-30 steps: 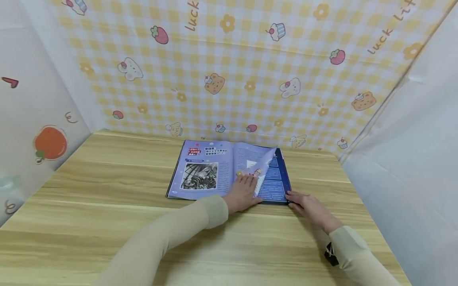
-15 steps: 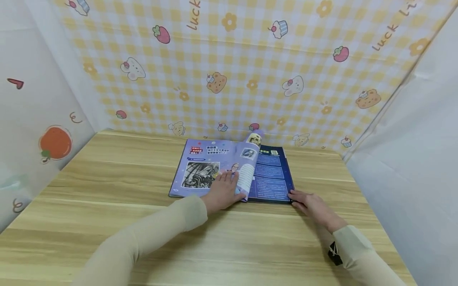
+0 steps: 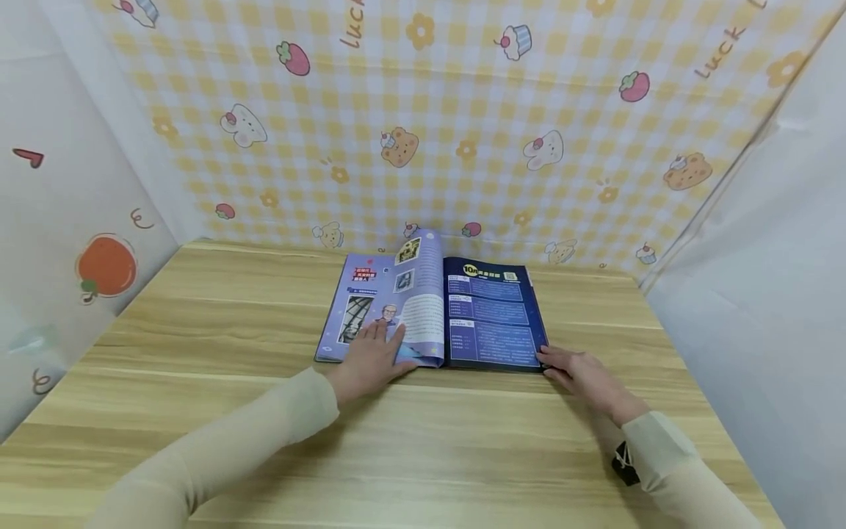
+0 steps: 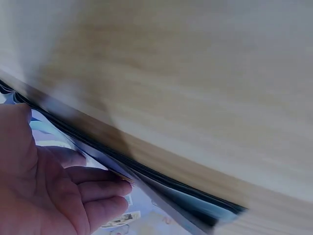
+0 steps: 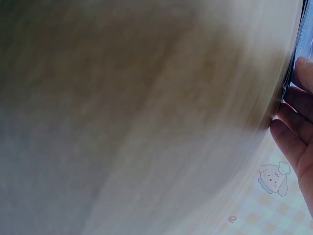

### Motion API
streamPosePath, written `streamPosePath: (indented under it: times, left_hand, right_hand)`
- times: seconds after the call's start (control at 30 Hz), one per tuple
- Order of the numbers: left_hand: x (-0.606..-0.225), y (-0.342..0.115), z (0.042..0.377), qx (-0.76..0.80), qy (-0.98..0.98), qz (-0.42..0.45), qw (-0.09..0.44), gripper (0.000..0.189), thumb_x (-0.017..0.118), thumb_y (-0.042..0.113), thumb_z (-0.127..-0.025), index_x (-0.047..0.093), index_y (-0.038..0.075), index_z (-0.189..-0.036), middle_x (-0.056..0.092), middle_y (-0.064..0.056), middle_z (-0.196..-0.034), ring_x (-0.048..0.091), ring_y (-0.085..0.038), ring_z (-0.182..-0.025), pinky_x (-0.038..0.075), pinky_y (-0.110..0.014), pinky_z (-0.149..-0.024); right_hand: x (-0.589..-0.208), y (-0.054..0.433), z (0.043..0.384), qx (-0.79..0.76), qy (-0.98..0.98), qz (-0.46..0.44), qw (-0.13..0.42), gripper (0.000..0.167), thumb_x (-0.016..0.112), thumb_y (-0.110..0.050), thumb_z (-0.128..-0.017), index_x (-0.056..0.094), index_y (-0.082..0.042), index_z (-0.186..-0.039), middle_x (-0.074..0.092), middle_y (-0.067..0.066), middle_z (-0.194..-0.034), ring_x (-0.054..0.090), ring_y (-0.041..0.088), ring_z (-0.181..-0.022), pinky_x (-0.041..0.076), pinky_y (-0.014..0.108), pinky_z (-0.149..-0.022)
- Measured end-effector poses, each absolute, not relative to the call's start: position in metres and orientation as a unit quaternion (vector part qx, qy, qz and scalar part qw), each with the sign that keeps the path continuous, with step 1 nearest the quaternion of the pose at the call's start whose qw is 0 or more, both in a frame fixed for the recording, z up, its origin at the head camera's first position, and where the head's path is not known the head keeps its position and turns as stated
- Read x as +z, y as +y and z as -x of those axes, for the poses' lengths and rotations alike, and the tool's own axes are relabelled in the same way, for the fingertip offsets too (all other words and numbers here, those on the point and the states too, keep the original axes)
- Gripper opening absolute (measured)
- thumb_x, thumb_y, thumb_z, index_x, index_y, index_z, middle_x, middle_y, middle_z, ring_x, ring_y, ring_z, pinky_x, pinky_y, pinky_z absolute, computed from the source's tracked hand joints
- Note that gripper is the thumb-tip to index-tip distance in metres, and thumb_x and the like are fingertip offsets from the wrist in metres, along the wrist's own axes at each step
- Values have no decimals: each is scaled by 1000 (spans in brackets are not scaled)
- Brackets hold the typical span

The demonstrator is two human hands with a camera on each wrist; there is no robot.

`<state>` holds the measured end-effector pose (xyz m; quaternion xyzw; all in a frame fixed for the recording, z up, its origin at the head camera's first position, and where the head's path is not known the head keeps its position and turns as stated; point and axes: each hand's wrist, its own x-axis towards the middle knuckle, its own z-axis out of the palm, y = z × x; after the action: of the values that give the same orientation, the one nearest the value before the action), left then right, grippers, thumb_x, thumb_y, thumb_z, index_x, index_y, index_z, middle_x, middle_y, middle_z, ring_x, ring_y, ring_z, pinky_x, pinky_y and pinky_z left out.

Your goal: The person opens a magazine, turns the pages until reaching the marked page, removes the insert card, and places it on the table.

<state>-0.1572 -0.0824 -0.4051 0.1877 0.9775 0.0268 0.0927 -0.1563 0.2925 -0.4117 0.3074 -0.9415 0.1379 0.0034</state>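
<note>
An open magazine lies on the wooden table, with a lilac left side and a dark blue right page. One lilac leaf is bowed up and curls over toward the left, its upper end raised. My left hand rests on the lower part of that leaf with its fingers extended. Seen in the left wrist view, the left hand's fingers lie along the pages near the bottom edge. At the lower right corner, my right hand pinches the magazine's edge, thumb on one face and fingers against the edge.
The wooden table extends around the magazine. Behind it hangs a yellow checked cloth with cartoon prints. White sheeting stands at the left and right sides. A small black object shows at the right wrist.
My left hand has moved left across the magazine, carrying the lilac leaf over from the right side. The dark blue page is now uncovered. The right hand stays at the corner.
</note>
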Motion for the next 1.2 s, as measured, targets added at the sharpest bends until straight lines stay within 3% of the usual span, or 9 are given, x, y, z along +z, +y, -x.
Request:
streamPosePath:
  times: [0.2,0.37,0.5,0.7,0.77,0.87,1.0,1.1,1.2]
  left_hand:
    - [-403,-98,153,27,977,-192,84,78,43,56,-93,34,-3,-143,28,-29,-147,26,-45,-137,25,-52,-111]
    - [-402,-106,151,31,976,-213,46,77,50,51,-92,42,-15,-130,41,-30,-138,39,-43,-129,37,-50,-104]
    - [-399,-111,148,28,975,-214,52,68,51,48,-93,43,-7,-132,47,-34,-128,48,-45,-120,44,-50,-97]
    - [-393,-116,145,-34,973,-221,49,57,49,49,-94,47,14,-139,52,-32,-120,55,-44,-113,53,-48,-82]
    - [-391,-116,146,-44,972,-224,47,56,49,50,-93,49,14,-137,53,-30,-120,54,-42,-114,53,-47,-82]
    - [-390,-114,147,-31,970,-236,57,58,50,48,-93,50,6,-135,51,-28,-127,50,-42,-119,48,-47,-93]
    - [-392,-108,149,2,964,-259,59,57,55,42,-93,53,-9,-118,55,-26,-118,56,-40,-110,48,-46,-93]
    - [-392,-103,150,12,965,-259,52,49,58,41,-91,54,-7,-103,57,-20,-98,61,-34,-91,53,-45,-77]
    - [-391,-101,150,15,966,-252,58,46,59,41,-91,54,-5,-98,55,-16,-90,60,-31,-83,54,-44,-71]
  right_hand:
    - [-410,294,157,146,-944,-296,-9,35,63,-10,-88,61,2,-121,55,24,-127,55,41,-113,46,49,-92]
    - [-409,295,157,153,-945,-287,-18,36,65,-10,-87,61,2,-121,55,24,-128,55,41,-114,46,49,-93]
    - [-408,295,158,151,-945,-288,-18,35,65,-10,-87,62,2,-120,56,24,-126,56,41,-113,47,48,-92]
    - [-406,294,159,145,-944,-294,-19,33,64,-7,-87,62,2,-119,58,24,-124,57,40,-112,48,48,-90]
    - [-405,293,160,145,-944,-296,-16,32,63,-5,-87,63,3,-118,58,24,-124,58,40,-111,48,48,-90]
    - [-405,293,161,143,-945,-293,-15,30,61,-3,-89,63,3,-118,60,24,-121,59,39,-109,49,47,-89]
    - [-405,290,164,135,-946,-293,-1,23,58,-2,-90,66,2,-111,67,21,-110,66,35,-98,54,44,-82]
    - [-407,289,166,132,-945,-297,19,14,59,-2,-89,68,-1,-99,71,15,-96,69,27,-83,56,39,-72]
    - [-408,289,168,139,-943,-300,29,7,61,-3,-88,67,-6,-88,71,6,-85,67,18,-73,55,34,-64]
